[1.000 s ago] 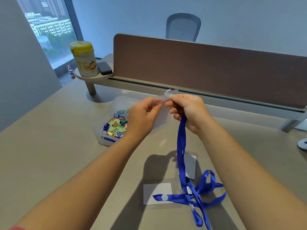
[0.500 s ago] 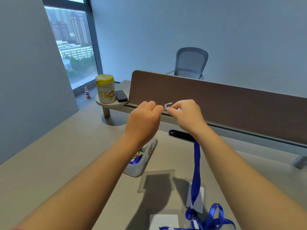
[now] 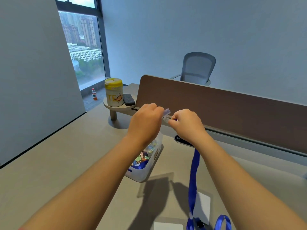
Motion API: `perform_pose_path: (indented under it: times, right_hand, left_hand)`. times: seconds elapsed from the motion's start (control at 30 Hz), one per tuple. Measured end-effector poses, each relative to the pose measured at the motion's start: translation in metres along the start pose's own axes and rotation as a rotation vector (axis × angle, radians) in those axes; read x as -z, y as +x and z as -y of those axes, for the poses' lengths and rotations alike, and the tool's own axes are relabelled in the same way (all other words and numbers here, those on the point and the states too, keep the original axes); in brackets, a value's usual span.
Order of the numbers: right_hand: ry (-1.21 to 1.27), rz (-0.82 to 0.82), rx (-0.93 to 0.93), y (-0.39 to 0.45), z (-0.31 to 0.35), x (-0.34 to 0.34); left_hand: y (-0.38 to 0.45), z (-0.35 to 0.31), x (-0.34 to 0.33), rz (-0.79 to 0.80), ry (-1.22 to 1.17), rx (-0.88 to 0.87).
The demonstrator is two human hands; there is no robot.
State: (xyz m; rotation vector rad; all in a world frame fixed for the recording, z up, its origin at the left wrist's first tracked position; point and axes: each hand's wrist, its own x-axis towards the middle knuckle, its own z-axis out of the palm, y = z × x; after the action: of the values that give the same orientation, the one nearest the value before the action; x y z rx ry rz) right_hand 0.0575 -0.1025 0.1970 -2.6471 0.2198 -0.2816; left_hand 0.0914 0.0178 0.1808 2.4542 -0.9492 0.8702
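Both hands are raised above the desk, close together. My left hand (image 3: pixel 146 123) pinches the top edge of a clear plastic badge sleeve (image 3: pixel 166 112); most of the sleeve is hidden behind that hand. My right hand (image 3: pixel 186 124) pinches the clip end of a blue lanyard (image 3: pixel 193 176) right beside the sleeve. The lanyard hangs straight down from that hand to a looped pile at the desk's near edge. White cards in clear sleeves (image 3: pixel 201 206) lie flat on the desk beneath the strap.
A white bin (image 3: pixel 147 170) of coloured clips and small items stands under my left forearm. A brown divider panel (image 3: pixel 224 110) runs across the desk behind the hands. A small shelf holds a yellow-lidded canister (image 3: pixel 113 92) and a black case (image 3: pixel 129 99). An office chair (image 3: pixel 197 68) stands beyond.
The view has tilted up and my hands have lifted with it, drawing the lanyard taut off the desk. Both hands keep their pinch on the sleeve and the clip.
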Motion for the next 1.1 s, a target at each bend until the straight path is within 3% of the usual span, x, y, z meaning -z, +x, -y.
perform_pose_path:
  times: [0.13, 0.23, 0.33, 0.57, 0.7, 0.97, 1.1]
  right_hand:
    - [0.019, -0.152, 0.048, -0.001, -0.013, -0.01]
    - [0.317, -0.138, 0.004, -0.004, -0.026, -0.022]
    - [0.398, -0.066, -0.094, -0.017, -0.052, -0.044]
    - [0.212, 0.212, -0.333, -0.061, -0.137, -0.125]
    - [0.012, 0.291, -0.394, -0.083, -0.16, -0.154]
    - [-0.212, 0.321, -0.386, -0.085, -0.162, -0.19]
    - [-0.2, 0.392, -0.421, -0.078, -0.162, -0.195]
  left_hand:
    - [-0.007, 0.012, -0.012, 0.049, -0.204, 0.275]
    - [-0.026, 0.017, -0.028, 0.078, -0.27, 0.386]
    - [-0.054, 0.01, -0.05, 0.143, -0.323, 0.415]
    - [-0.112, -0.018, -0.094, 0.329, -0.332, 0.401]
    - [-0.132, -0.027, -0.112, 0.453, -0.305, 0.389]
    - [-0.138, -0.025, -0.132, 0.5, -0.298, 0.372]
    - [-0.138, -0.019, -0.131, 0.494, -0.309, 0.412]
